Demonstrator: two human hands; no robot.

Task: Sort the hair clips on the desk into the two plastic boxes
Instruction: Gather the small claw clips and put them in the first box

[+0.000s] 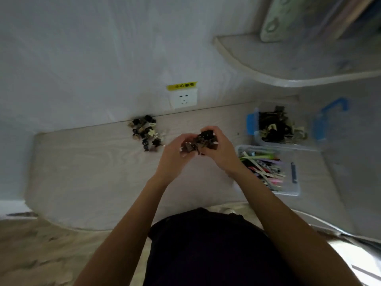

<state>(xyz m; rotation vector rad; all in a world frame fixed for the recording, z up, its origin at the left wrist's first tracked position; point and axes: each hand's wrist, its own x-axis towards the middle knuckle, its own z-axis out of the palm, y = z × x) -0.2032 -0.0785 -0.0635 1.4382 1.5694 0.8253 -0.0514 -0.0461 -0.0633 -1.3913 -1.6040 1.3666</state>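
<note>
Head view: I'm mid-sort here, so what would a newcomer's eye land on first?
First, both hands raised mid-frame over the desk, left hand and right hand together gripping a dark clump of clips. Next, the unsorted clip pile by the wall under the socket. At right stand two boxes: the far box holds dark claw clips, the near box colourful flat ones.

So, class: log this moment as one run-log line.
both hands: left hand, right hand hold claw clips | pile remains on desk | far box: claws | near box: flat clips
</note>
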